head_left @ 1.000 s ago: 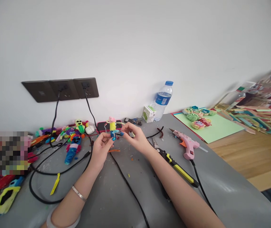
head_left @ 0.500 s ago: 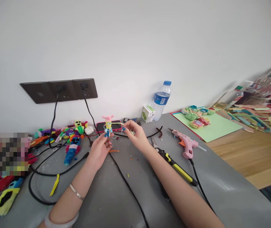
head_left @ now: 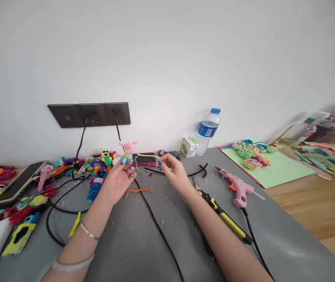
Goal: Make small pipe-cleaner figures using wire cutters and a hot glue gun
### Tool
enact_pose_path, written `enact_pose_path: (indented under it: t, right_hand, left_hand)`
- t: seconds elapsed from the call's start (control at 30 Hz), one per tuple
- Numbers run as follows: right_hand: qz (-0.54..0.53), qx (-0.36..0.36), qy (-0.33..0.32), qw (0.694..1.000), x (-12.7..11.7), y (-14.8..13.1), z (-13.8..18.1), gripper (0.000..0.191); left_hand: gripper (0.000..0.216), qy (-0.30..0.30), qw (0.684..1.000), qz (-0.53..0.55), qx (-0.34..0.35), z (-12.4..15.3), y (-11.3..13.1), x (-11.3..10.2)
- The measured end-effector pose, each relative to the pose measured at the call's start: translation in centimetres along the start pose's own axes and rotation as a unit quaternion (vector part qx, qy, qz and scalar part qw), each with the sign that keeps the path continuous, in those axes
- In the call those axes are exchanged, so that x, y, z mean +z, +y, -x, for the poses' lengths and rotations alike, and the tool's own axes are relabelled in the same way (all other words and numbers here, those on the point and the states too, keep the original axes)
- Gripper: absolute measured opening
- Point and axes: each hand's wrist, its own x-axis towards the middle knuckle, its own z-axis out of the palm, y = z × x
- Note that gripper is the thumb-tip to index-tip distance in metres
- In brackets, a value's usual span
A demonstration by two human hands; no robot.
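Observation:
My left hand holds a small pink-headed figure with a yellow and blue body upright between its fingertips. To the right, my right hand pinches a thin yellow pipe cleaner, whose free end points left toward the figure with a small gap between them. Behind the strand lies a phone with a pink case. Below my hands an orange pipe cleaner piece rests on the grey table.
A pink glue gun and yellow-black pliers lie to the right. A water bottle and small box stand against the wall. Black cables cross the table. Colourful pipe-cleaner figures and another phone fill the left.
The view has turned left, uncovering more of the table's left side. My left hand has shifted left with the figure, and the gap between the figure and my right hand has widened.

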Motion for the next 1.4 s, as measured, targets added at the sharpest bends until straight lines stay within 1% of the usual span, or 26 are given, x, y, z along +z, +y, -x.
enact_pose_path:
  t: [0.1, 0.17, 0.23, 0.3, 0.33, 0.37, 0.4, 0.43, 0.5, 0.57, 0.63, 0.7, 0.73, 0.8, 0.83, 0.87, 0.9, 0.93, 1.07, 1.17, 1.33, 1.4]
  right_hand:
    - [-0.006, -0.004, -0.009, 1.000, 0.0, 0.1, 0.0, 0.013]
    - [-0.013, -0.008, -0.030, 0.999, 0.0, 0.0, 0.1, 0.015]
    - [-0.018, -0.016, -0.059, 0.998, -0.1, -0.2, 0.2, 0.016]
    - [-0.019, -0.024, -0.080, 0.996, -0.1, -0.4, 0.3, 0.018]
    - [-0.018, -0.026, -0.084, 0.996, -0.1, -0.5, 0.3, 0.018]
    - [-0.017, -0.027, -0.085, 0.996, -0.1, -0.4, 0.3, 0.019]
    - [-0.016, -0.025, -0.083, 0.996, -0.1, -0.4, 0.3, 0.019]
    - [-0.014, -0.023, -0.078, 0.997, -0.1, -0.3, 0.3, 0.019]
    - [-0.011, -0.018, -0.066, 0.998, -0.1, -0.1, 0.2, 0.020]
    - [-0.011, -0.016, -0.062, 0.998, -0.1, 0.0, 0.2, 0.019]
    - [-0.014, -0.017, -0.070, 0.997, -0.1, 0.1, 0.2, 0.019]
    - [-0.016, -0.020, -0.080, 0.996, -0.1, 0.1, 0.3, 0.018]
    - [-0.014, -0.021, -0.083, 0.996, -0.1, 0.1, 0.3, 0.018]
    - [-0.007, -0.023, -0.082, 0.996, -0.1, 0.1, 0.3, 0.018]
    - [-0.003, -0.023, -0.081, 0.996, -0.1, 0.1, 0.3, 0.018]
    - [0.000, -0.024, -0.079, 0.997, -0.1, 0.1, 0.3, 0.018]
    - [0.003, -0.024, -0.077, 0.997, -0.1, 0.1, 0.3, 0.018]
    - [0.005, -0.023, -0.077, 0.997, -0.1, 0.2, 0.3, 0.019]
    - [0.011, -0.022, -0.077, 0.997, -0.1, 0.2, 0.3, 0.019]
    - [0.008, -0.013, -0.075, 0.997, -0.1, 0.3, 0.4, 0.022]
    - [-0.008, 0.000, -0.062, 0.998, -0.3, 0.5, 0.2, 0.030]
    - [-0.011, -0.004, -0.049, 0.999, -0.4, 0.4, 0.1, 0.032]
  left_hand:
    - [0.019, -0.015, 0.998, 0.031, 0.048, 0.4, 3.1, -0.4]
    - [0.015, -0.013, 0.992, 0.050, 0.112, 0.8, 5.5, -1.1]
    - [0.015, 0.010, 0.981, 0.055, 0.185, 1.0, 7.8, -2.2]
    - [0.018, 0.046, 0.965, 0.036, 0.255, 1.0, 10.1, -4.0]
    - [0.018, 0.081, 0.957, 0.008, 0.280, 0.9, 11.0, -5.0]
    - [0.020, 0.135, 0.941, -0.034, 0.307, 0.8, 11.8, -6.1]
    - [0.023, 0.215, 0.912, -0.091, 0.336, 0.7, 12.5, -7.3]
    - [0.025, 0.299, 0.872, -0.171, 0.347, 0.6, 13.0, -8.3]
    - [0.023, 0.360, 0.834, -0.213, 0.359, 0.6, 13.6, -10.2]
    - [0.024, 0.411, 0.795, -0.257, 0.366, 0.8, 13.7, -11.5]
    - [0.023, 0.444, 0.758, -0.317, 0.358, 1.3, 13.6, -12.3]
    - [0.019, 0.453, 0.730, -0.390, 0.332, 1.8, 13.4, -12.8]
    - [0.017, 0.454, 0.707, -0.445, 0.311, 2.0, 13.4, -12.9]
    - [0.016, 0.446, 0.626, -0.588, 0.250, 2.3, 13.3, -13.2]
    - [0.017, 0.437, 0.588, -0.644, 0.221, 2.3, 13.2, -13.3]
    - [0.019, 0.426, 0.559, -0.684, 0.197, 2.3, 13.2, -13.4]
    - [0.020, 0.416, 0.545, -0.705, 0.182, 2.2, 13.1, -13.5]
    - [0.020, 0.409, 0.547, -0.710, 0.175, 2.1, 13.0, -13.7]
    - [0.022, 0.392, 0.525, -0.742, 0.143, 1.8, 12.7, -14.2]
    - [0.023, 0.392, 0.511, -0.752, 0.143, 1.7, 12.8, -14.5]
    - [0.025, 0.426, 0.480, -0.747, 0.173, 1.7, 13.2, -14.3]
    - [0.029, 0.445, 0.470, -0.731, 0.217, 1.7, 13.3, -13.7]
